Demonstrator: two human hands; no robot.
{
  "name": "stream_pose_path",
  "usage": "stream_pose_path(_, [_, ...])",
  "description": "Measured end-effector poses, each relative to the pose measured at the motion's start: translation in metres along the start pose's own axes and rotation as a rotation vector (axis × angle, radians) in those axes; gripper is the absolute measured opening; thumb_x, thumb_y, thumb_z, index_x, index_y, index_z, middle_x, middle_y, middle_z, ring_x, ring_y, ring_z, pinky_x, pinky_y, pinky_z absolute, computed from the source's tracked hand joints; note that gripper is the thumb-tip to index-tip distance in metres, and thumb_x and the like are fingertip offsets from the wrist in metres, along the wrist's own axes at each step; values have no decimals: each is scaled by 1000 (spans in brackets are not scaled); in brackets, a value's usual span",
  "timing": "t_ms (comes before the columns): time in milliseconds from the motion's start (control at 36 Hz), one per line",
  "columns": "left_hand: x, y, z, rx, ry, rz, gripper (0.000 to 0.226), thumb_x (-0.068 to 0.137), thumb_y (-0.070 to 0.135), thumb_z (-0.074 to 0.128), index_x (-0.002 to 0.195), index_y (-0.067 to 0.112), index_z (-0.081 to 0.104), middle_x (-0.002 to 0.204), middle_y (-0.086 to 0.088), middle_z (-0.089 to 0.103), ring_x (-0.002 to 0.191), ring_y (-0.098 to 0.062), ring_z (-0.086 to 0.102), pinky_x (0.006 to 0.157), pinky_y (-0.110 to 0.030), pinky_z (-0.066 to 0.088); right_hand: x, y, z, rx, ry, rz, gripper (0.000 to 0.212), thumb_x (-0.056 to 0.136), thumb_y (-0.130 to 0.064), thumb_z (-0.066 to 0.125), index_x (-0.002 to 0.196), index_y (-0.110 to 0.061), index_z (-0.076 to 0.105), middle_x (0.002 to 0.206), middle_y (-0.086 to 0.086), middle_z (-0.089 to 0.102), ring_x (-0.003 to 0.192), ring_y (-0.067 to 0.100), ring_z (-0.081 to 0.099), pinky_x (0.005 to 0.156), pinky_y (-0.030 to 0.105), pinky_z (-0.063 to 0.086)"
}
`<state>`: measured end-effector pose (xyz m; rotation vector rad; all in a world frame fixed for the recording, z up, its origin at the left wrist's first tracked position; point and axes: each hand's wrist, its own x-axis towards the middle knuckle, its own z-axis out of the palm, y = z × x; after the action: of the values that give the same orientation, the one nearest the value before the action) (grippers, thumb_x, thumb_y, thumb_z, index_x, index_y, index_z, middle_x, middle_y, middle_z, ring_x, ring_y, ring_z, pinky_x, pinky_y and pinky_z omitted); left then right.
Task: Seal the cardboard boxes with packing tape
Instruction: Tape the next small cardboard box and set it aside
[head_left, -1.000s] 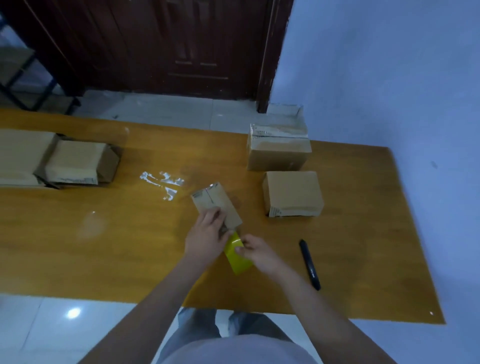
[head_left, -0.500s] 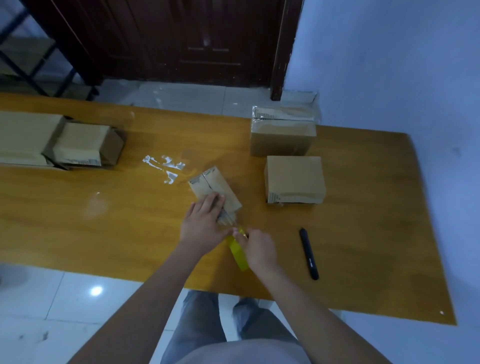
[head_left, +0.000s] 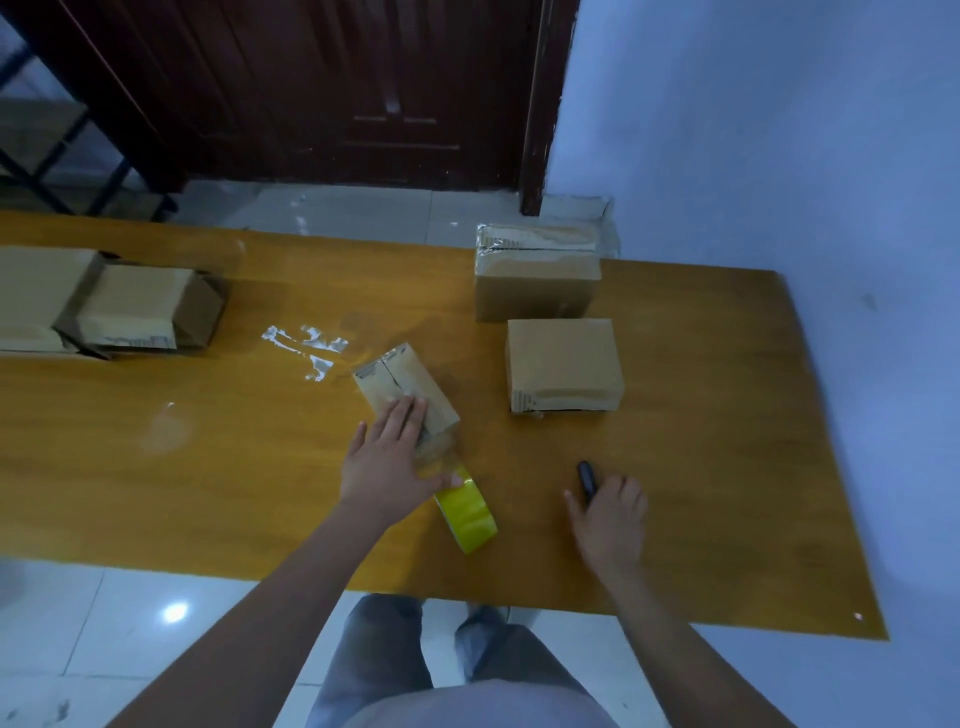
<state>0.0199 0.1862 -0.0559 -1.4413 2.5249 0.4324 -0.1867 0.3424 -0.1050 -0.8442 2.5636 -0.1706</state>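
Tape stretched, cutter being fetched

Left hand (head_left: 387, 462) lies flat on the small box (head_left: 405, 392) mid-tabletop (head_left: 208, 467); right hand (head_left: 608, 512) curls around the black cutter (head_left: 587, 475). The unattended yellow tape roll (head_left: 466, 510) may tug the strip askew

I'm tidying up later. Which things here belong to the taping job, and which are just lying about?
In use: small box under left hand; yellow tape roll; black cutter at right hand; other boxes.
Lying about: tape scraps on the table.
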Motion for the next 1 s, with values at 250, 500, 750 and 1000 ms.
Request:
stream_pose_path(250, [-2, -1, 1, 28, -20, 14, 106, 76, 84, 32, 150, 27, -18, 159, 10, -17, 146, -12, -14, 119, -45, 5, 17, 10, -19, 133, -137, -276, 20, 99, -30, 41, 104, -14, 53, 81, 1, 56, 64, 14, 54, 53, 25, 41])
stream_pose_path(500, [-1, -2, 7, 25, -26, -2, 113, 63, 93, 13, 149, 29, -19, 158, 11, -20, 145, -11, -17, 118, -48, 4, -4, -96, -68, -202, -185, -924, 31, 97, -43, 41, 120, -36, 60, 91, -5, 60, 84, 15, 59, 57, 29, 43])
stream_pose_path(750, [-1, -3, 6, 48, -16, 11, 112, 57, 89, -3, 149, 28, -22, 157, 10, -21, 144, -11, -20, 117, -49, -2, 7, -105, -66, -324, -147, -820, 28, 97, -40, 42, 111, -31, 65, 85, 0, 59, 80, 21, 61, 55, 29, 42])
stream_pose_path(1000, [-1, -4, 9, 23, -5, 9, 113, 56, 89, 0, 149, 27, -20, 158, 9, -21, 144, -11, -21, 116, -49, -3, 36, -50, -39, -267, -184, -390, 26, 98, -36, 42, 107, -22, 62, 82, -2, 58, 72, 18, 59, 50, 26, 42])
